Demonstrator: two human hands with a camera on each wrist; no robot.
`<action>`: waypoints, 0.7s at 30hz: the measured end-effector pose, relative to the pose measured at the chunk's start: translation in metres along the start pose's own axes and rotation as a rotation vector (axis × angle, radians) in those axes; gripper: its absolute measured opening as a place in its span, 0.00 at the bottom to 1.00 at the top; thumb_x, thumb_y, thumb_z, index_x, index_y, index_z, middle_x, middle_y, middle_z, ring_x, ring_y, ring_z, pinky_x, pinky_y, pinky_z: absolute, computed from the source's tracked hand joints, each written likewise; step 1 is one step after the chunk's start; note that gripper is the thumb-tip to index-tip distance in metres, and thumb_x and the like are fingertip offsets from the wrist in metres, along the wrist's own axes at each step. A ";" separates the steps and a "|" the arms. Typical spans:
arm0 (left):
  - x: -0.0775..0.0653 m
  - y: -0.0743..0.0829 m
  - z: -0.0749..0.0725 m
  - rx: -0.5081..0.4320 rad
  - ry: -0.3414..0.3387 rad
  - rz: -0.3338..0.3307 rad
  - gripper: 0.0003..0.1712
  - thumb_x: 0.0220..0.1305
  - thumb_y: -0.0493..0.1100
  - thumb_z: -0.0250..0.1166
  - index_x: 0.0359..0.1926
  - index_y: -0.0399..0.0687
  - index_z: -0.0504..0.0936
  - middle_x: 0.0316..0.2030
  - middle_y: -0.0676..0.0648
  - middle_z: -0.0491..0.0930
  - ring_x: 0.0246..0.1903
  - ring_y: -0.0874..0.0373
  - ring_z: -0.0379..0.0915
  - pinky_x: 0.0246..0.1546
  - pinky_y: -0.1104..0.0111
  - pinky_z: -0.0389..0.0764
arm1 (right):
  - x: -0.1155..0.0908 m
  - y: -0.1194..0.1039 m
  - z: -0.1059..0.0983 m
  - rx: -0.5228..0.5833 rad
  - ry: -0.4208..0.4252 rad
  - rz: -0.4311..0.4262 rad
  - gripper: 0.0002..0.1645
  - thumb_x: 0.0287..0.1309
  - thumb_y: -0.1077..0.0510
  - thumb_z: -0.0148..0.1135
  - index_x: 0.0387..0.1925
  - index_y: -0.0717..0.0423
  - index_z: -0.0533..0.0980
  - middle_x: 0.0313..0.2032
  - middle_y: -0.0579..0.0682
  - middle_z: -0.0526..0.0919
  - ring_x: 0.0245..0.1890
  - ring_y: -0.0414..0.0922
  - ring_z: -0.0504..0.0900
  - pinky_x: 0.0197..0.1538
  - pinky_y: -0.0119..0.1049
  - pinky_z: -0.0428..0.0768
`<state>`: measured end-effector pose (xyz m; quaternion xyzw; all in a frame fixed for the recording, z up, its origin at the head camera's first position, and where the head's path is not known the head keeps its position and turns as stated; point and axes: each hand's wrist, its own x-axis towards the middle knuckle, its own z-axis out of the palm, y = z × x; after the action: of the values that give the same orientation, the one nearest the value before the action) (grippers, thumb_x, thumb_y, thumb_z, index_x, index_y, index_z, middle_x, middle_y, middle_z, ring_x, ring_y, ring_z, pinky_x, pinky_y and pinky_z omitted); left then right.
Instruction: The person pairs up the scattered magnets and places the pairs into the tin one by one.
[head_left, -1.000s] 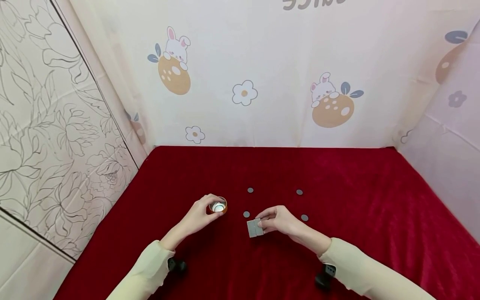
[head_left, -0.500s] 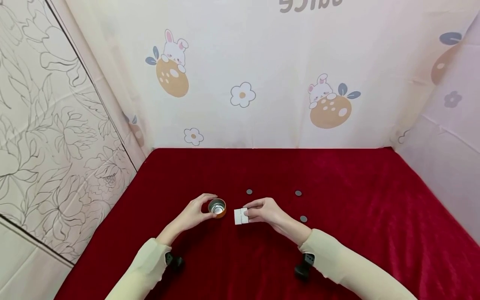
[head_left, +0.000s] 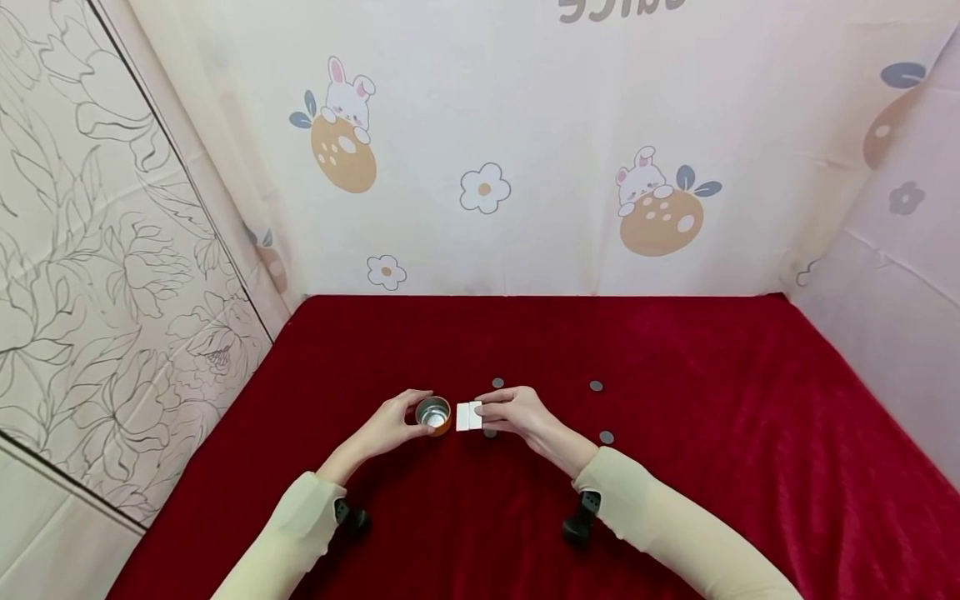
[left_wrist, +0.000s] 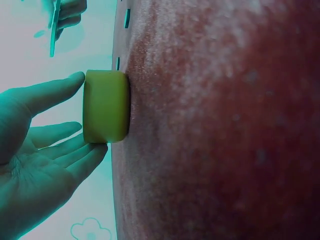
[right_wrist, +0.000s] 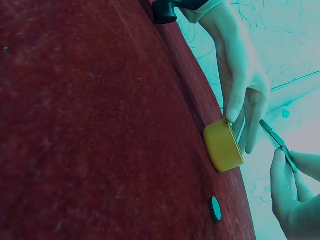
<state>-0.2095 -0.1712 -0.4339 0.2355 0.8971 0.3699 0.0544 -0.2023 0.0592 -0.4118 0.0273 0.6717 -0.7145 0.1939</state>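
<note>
A small round tin (head_left: pixel 433 416), orange outside and shiny metal inside, stands on the red cloth with its open top up. My left hand (head_left: pixel 386 427) holds it from the left, thumb on the near side and fingers on the far side; in the left wrist view the tin (left_wrist: pixel 106 106) sits between thumb and fingertips. Just right of the tin, my right hand (head_left: pixel 525 417) pinches a flat, pale, square piece (head_left: pixel 465 417) with a seam down its middle. The right wrist view shows this piece (right_wrist: pixel 277 141) edge-on, thin and raised above the cloth, apart from the tin.
Several flat grey discs lie on the red cloth (head_left: pixel 675 350): a far left disc (head_left: pixel 498 382), a far right disc (head_left: pixel 596 386), a near right disc (head_left: pixel 607 437) and one disc (head_left: pixel 491 433) partly covered by my right hand. A printed curtain (head_left: pixel 555 150) hangs behind.
My right hand has carried the flat square piece left and slightly away from me, up beside the tin. The piece looks brighter than before. My left hand and the tin have hardly moved.
</note>
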 end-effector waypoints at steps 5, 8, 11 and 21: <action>0.002 -0.002 0.002 -0.014 0.000 -0.025 0.33 0.51 0.40 0.66 0.57 0.33 0.66 0.50 0.40 0.71 0.49 0.48 0.69 0.46 0.59 0.72 | 0.005 -0.001 0.005 0.020 0.019 0.015 0.18 0.49 0.69 0.60 0.44 0.72 0.74 0.41 0.63 0.78 0.34 0.48 0.81 0.41 0.42 0.77; 0.002 -0.004 0.002 -0.044 0.000 -0.031 0.32 0.51 0.39 0.66 0.56 0.32 0.67 0.49 0.39 0.71 0.48 0.49 0.70 0.46 0.59 0.72 | 0.008 -0.002 0.009 0.021 0.015 0.011 0.18 0.49 0.68 0.60 0.45 0.72 0.74 0.42 0.63 0.77 0.35 0.48 0.81 0.40 0.40 0.77; 0.003 -0.006 0.002 -0.063 -0.004 -0.032 0.31 0.51 0.39 0.66 0.56 0.32 0.67 0.49 0.39 0.71 0.47 0.50 0.70 0.45 0.60 0.73 | 0.010 -0.003 0.013 0.032 0.017 0.014 0.18 0.50 0.68 0.60 0.45 0.72 0.74 0.42 0.63 0.77 0.36 0.48 0.81 0.42 0.40 0.77; 0.006 -0.017 0.003 -0.126 -0.005 0.027 0.32 0.50 0.46 0.66 0.54 0.32 0.69 0.46 0.39 0.72 0.44 0.52 0.72 0.40 0.65 0.75 | 0.020 0.000 0.026 0.058 0.018 -0.006 0.18 0.49 0.70 0.59 0.44 0.75 0.73 0.43 0.67 0.76 0.36 0.50 0.81 0.40 0.40 0.77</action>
<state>-0.2202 -0.1773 -0.4471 0.2446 0.8687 0.4256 0.0663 -0.2150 0.0295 -0.4152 0.0373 0.6526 -0.7338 0.1849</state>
